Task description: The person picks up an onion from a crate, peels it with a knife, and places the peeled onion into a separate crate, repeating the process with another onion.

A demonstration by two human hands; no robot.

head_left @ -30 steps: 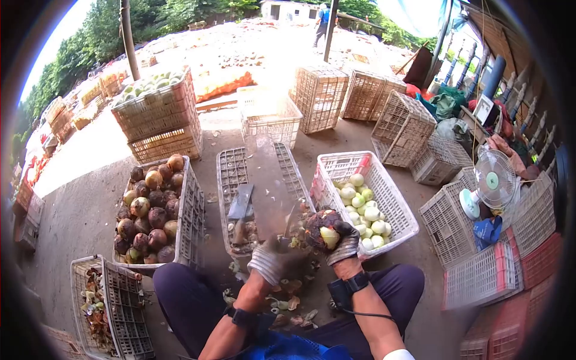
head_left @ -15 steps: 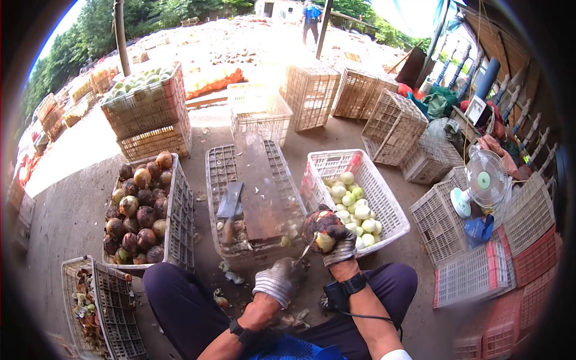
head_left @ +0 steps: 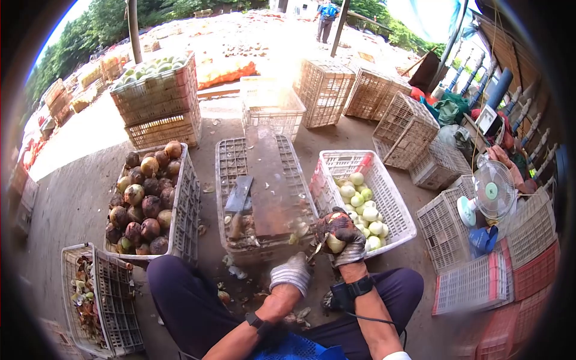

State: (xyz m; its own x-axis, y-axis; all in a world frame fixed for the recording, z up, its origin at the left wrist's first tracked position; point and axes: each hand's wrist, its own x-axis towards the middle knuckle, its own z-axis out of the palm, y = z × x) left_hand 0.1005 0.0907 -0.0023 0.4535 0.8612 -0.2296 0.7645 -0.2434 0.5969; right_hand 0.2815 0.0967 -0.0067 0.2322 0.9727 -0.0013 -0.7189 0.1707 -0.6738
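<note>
My right hand (head_left: 350,245), in a dark-palmed glove, is closed around a large onion (head_left: 335,231) with dark outer skin and a pale bared patch. Close to its left, my left hand (head_left: 292,276), in a grey-white glove, is closed on a small knife (head_left: 313,252). The knife's thin blade points up at the onion's lower side; whether it touches the skin is hard to tell. Behind the onion, a white crate (head_left: 393,207) holds pale peeled onions (head_left: 366,210). In front of me, a wooden board (head_left: 267,186) lies across an upturned crate (head_left: 231,157), with a cleaver (head_left: 239,193) beside it.
Dark unpeeled onions (head_left: 144,198) fill a crate (head_left: 187,201) on the left. A scrap crate (head_left: 117,300) stands by my left knee. Stacked crates (head_left: 159,99), more crates (head_left: 405,129) and a fan (head_left: 493,189) surround the area. A person (head_left: 327,21) stands far back.
The view has shifted, so most of the scene sits further right. My left hand has moved right and stays near the onion. The onion has turned slightly in my right hand.
</note>
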